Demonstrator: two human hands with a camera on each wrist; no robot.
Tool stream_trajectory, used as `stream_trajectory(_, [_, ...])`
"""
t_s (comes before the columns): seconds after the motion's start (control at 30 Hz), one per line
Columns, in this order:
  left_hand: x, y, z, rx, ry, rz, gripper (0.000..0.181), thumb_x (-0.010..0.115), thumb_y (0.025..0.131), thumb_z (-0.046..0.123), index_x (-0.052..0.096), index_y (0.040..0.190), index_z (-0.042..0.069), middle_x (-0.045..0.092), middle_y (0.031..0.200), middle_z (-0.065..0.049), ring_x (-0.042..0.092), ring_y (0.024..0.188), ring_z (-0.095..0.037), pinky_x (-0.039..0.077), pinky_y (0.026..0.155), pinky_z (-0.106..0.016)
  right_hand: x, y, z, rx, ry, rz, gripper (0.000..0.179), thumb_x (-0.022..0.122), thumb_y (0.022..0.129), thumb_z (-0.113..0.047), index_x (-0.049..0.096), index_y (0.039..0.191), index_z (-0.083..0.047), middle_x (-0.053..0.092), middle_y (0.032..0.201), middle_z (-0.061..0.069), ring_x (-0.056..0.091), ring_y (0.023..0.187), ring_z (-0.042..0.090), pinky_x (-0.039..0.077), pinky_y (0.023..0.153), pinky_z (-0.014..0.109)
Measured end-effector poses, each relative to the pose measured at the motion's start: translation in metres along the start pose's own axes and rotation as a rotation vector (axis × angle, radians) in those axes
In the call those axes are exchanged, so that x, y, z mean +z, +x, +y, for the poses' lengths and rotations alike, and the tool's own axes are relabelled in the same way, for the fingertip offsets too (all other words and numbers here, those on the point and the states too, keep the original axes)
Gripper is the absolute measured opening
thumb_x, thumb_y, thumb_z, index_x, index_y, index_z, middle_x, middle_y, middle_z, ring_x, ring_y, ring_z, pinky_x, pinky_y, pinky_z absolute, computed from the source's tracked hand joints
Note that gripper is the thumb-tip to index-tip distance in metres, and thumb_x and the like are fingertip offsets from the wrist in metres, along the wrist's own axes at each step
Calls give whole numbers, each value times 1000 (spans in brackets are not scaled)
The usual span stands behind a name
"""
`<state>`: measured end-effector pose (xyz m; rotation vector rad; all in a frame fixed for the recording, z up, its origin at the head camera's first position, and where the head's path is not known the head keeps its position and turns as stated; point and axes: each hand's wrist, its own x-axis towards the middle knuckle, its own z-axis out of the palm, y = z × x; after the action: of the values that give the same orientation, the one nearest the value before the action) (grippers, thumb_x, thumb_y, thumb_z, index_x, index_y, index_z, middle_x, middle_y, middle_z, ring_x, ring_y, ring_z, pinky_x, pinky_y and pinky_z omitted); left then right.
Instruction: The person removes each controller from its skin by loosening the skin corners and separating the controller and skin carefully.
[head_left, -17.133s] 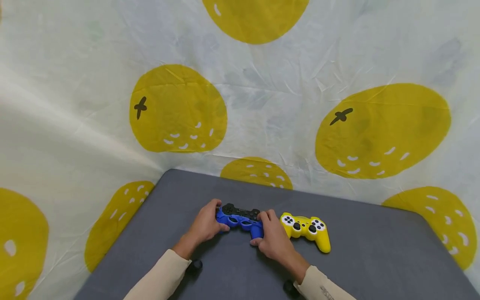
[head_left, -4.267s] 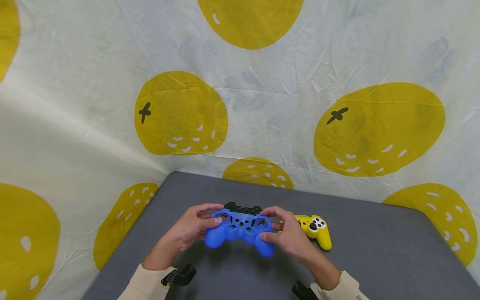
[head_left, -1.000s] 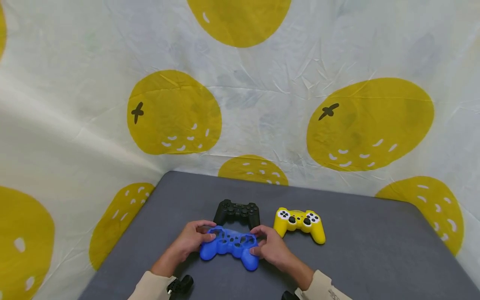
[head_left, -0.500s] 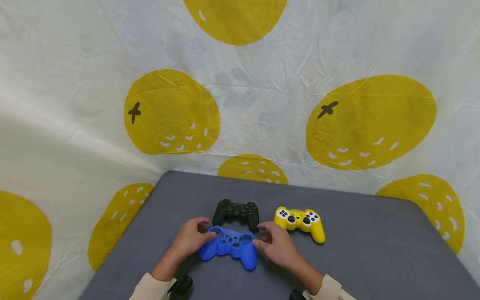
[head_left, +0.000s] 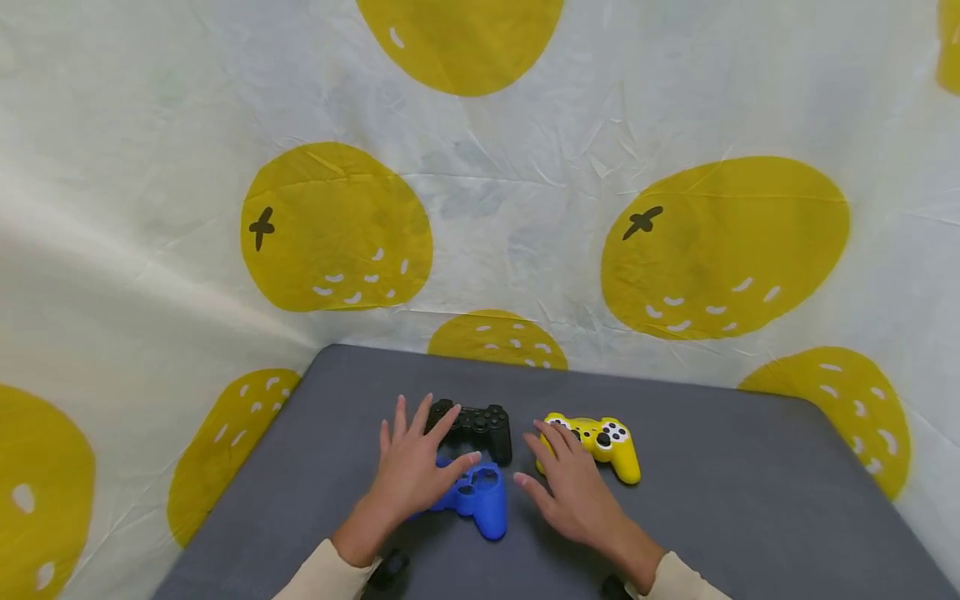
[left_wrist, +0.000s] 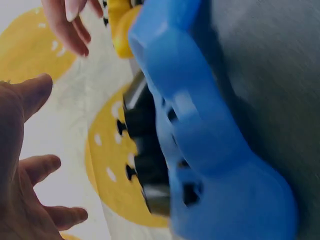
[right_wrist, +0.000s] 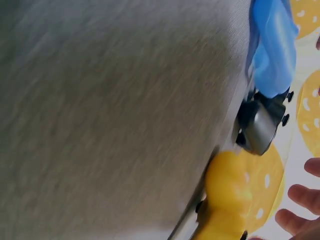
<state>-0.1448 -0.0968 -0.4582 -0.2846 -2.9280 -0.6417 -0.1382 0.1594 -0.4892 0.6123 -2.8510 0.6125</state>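
Observation:
A blue silicone controller cover (head_left: pixel 480 496) lies on the grey table, its left part hidden behind my left hand (head_left: pixel 412 471). That hand hovers over it with fingers spread, holding nothing. Just beyond the cover sits a black game controller (head_left: pixel 491 429), partly overlapped by my left fingers. My right hand (head_left: pixel 581 496) is raised to the right of the cover, fingers extended, overlapping the left side of a yellow game controller (head_left: pixel 622 454). In the left wrist view the blue cover (left_wrist: pixel 200 130) stands apart from the fingers. The right wrist view shows the yellow controller (right_wrist: pixel 225 190) below the black one (right_wrist: pixel 260 122).
The grey table (head_left: pixel 712 517) reaches back to a white cloth (head_left: pixel 517 225) printed with yellow fruit shapes, which hangs behind it and along the left side. Dark wrist-camera mounts (head_left: pixel 390 569) sit below my sleeves.
Earlier both hands held the blue cover, first over the black controller, then apart from it. They have since let go of it on the table and lifted, fingers spreading; the right moved rightward.

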Motion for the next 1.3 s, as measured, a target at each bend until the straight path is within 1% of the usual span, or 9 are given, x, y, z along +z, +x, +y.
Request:
stream_trajectory(0.1, [2,2,13,10,37,17,81,60,91,74,42,160,34,27,172,-16,8,159,-57,14,118,-82,-1,-1,5,-5,-46,15,60,60,103,-47,53,151,-13,42,164,15,35,152,44,28,120,71])
stream_trajectory(0.23, [5,6,31,23,71,35,84,54,90,80,38,161,38,22,174,-14,4,159,-57,11,119,-81,-3,-4,12,-7,-95,64,62,60,102,-50,52,153,-15,41,165,15,33,153,46,25,118,76])
stream_trajectory(0.4, [11,13,52,36,80,-3,86,46,89,86,32,162,44,15,176,-9,-4,160,-54,5,122,-79,-9,-6,21,6,-187,96,67,58,101,-55,50,155,-16,39,166,14,31,154,46,23,115,81])
stream_trajectory(0.53, [19,18,63,60,80,-20,85,43,90,87,29,162,45,13,177,-9,-6,160,-53,4,122,-78,-13,-6,29,15,-219,112,69,58,101,-56,50,155,-15,39,167,14,30,154,46,20,115,82])
stream_trajectory(0.7, [28,26,74,104,43,-29,84,44,92,84,30,163,42,12,177,-10,-7,159,-54,7,121,-79,-18,-7,39,43,-231,128,67,59,101,-54,50,155,-16,39,167,14,31,154,45,20,114,82])
stream_trajectory(0.83, [35,32,79,99,20,-48,84,47,93,82,29,164,41,8,177,-10,-10,160,-52,6,123,-77,-20,-8,48,76,-206,92,69,56,102,-57,46,158,-16,35,169,15,28,155,46,18,114,83])
stream_trajectory(1.0, [44,39,85,114,59,-56,86,46,91,84,29,164,40,9,177,-11,-8,160,-52,9,126,-73,-19,-8,61,123,-187,49,74,54,102,-59,41,161,-16,31,171,16,24,156,47,13,115,84])
stream_trajectory(1.13, [51,46,91,136,100,-56,87,44,91,85,29,164,40,11,177,-11,-6,161,-51,11,128,-68,-21,-8,72,148,-176,33,75,52,103,-60,40,161,-16,29,171,17,23,156,48,13,114,85])
stream_trajectory(1.3, [63,55,96,169,163,-47,88,42,90,86,26,164,41,7,177,-11,-5,161,-51,16,130,-62,-27,-11,81,172,-159,30,75,52,104,-59,39,161,-13,30,170,20,25,155,50,16,113,86])
